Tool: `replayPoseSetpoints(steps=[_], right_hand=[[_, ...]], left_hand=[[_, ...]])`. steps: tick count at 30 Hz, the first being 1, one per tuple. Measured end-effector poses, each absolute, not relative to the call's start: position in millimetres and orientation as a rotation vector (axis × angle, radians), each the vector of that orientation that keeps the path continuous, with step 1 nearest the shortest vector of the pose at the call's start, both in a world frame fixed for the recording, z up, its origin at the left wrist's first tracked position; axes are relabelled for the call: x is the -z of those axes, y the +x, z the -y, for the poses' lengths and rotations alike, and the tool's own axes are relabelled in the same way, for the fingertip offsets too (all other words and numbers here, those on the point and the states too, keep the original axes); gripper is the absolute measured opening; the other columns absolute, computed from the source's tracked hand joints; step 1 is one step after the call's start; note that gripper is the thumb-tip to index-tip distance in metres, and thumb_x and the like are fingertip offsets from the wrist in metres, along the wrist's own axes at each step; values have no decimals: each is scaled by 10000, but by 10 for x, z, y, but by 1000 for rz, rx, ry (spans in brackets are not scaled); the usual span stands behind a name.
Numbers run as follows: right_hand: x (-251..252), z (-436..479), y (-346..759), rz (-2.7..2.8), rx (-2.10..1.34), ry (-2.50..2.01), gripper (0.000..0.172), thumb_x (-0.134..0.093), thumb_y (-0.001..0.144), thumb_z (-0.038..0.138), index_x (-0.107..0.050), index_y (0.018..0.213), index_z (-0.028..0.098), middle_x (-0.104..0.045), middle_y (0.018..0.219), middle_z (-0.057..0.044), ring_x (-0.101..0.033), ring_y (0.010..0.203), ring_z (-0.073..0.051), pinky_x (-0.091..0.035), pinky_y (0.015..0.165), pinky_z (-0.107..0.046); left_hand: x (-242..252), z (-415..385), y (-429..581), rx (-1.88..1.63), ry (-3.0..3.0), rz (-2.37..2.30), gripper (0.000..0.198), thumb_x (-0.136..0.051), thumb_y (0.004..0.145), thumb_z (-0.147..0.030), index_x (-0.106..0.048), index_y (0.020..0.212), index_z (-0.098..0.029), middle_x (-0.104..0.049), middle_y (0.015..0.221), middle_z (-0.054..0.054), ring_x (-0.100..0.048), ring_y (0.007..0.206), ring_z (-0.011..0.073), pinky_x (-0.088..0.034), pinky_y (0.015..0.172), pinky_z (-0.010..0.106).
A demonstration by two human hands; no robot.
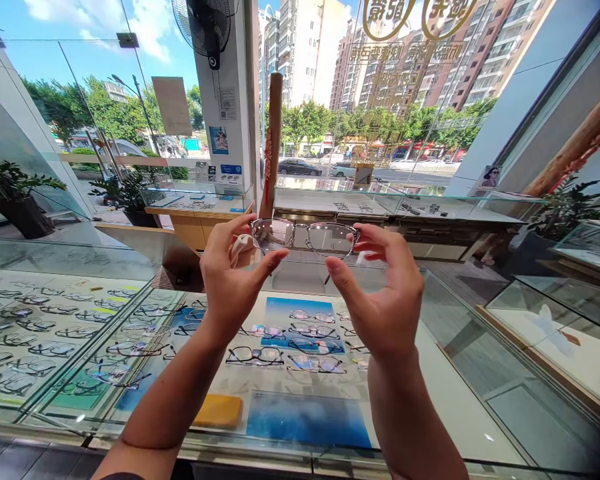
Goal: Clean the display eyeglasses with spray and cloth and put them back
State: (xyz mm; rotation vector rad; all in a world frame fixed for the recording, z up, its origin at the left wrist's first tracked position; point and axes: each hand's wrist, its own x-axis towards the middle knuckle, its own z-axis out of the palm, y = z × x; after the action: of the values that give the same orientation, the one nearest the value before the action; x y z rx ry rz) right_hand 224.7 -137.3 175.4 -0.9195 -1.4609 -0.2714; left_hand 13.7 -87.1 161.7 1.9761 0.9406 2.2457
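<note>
My left hand (pixel 233 270) and right hand (pixel 387 290) are apart from each other, each gripping one end of a pair of clear glasses (pixel 326 239). I hold the glasses level in front of me, above a glass-topped bench (pixel 460 400). My fingers are at the outer upper corners, my thumbs lower down; I cannot tell whether both thumbs touch the rims. Under the glass, between my forearms, lie spectacles (pixel 255 356) in rows, a blue sheet (pixel 307 420) and a yellow box (pixel 219 411).

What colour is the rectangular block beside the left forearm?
The block is yellow-orange, shown in the head view.
</note>
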Motion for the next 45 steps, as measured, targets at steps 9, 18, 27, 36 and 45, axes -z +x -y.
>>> replayPoseSetpoints(steps=[9,18,27,36,45], right_hand=[[-1738,1325,2295,1502,81,-980,480,-791,941,525,-696,1336,268,-783,1292,-93,-748,1075,-289,-596,871,-472],[-1730,1277,2310,1507,3,-978,512,-805,936,512,-699,1381,282,-767,1356,-99,-746,1147,-303,-618,888,-479],[-1718,1254,2279,1474,168,-890,505,-825,940,449,-671,1393,290,-749,1353,-87,-728,1197,-306,-638,883,-467],[-1705,1223,2230,1442,433,-803,496,-821,938,379,-652,1397,296,-715,1307,-77,-693,1203,-310,-650,883,-471],[-1698,1164,2232,1419,-48,-794,404,-743,988,425,-674,1368,308,-714,1408,-84,-690,1310,-287,-644,977,-460]], left_hand=[[-1667,932,121,-2432,2148,-1034,638,-969,790,-516,-726,1318,-250,-706,1116,47,-682,1033,213,-589,906,362],[-1628,934,100,-2541,2213,-1022,722,-979,773,-514,-701,1392,-268,-692,1192,56,-674,1070,235,-600,934,389],[-1613,850,111,-2475,2170,-934,747,-977,793,-468,-674,1444,-262,-711,1306,74,-692,1239,268,-607,1064,420],[-1604,780,162,-2344,2040,-838,723,-958,834,-377,-658,1484,-275,-732,1431,95,-724,1271,248,-640,1086,388],[-1530,711,174,-2564,2101,-944,757,-940,831,-503,-631,1477,-261,-713,1369,105,-712,1205,268,-637,996,420]])
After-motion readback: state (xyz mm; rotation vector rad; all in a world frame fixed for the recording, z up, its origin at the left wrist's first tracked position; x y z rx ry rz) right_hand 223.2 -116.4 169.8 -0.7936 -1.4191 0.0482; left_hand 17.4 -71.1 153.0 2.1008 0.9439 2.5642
